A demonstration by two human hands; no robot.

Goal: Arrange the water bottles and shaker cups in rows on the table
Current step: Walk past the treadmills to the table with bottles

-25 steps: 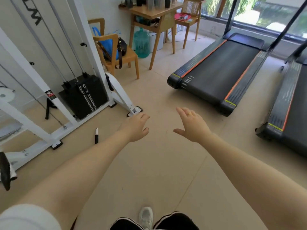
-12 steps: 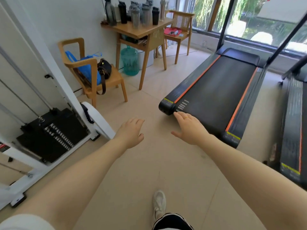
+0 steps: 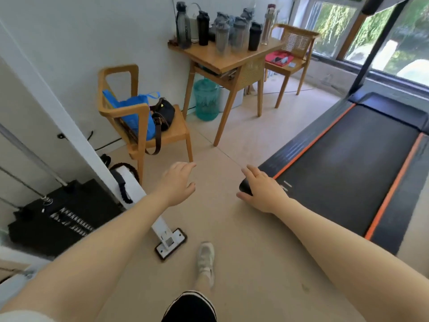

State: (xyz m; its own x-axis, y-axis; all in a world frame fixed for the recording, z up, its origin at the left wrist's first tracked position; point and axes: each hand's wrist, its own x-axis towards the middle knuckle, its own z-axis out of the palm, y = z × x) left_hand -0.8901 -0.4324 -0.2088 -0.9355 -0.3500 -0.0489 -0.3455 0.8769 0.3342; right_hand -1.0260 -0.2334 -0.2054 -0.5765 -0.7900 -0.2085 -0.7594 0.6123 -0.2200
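Note:
Several water bottles and shaker cups stand bunched on a wooden table (image 3: 210, 57) against the far wall: a tall grey bottle (image 3: 183, 25), a black shaker (image 3: 203, 28), clear grey shakers (image 3: 222, 37), another black shaker (image 3: 255, 36) and a clear bottle with a red cap (image 3: 267, 24). My left hand (image 3: 177, 183) and my right hand (image 3: 262, 190) are stretched out in front of me above the floor, far short of the table. Both are empty with fingers loosely apart.
A wooden chair (image 3: 141, 126) with a blue bag and a dark handbag stands left of the table. A teal water jug (image 3: 206, 99) sits under the table. A treadmill (image 3: 348, 166) lies on the right, a cable machine's white frame (image 3: 162, 231) on the left. Another chair (image 3: 292, 54) stands behind the table.
I have walked forward and the view has tilted up, so the table and bottles are nearer and fully visible. Both hands stay empty and outstretched.

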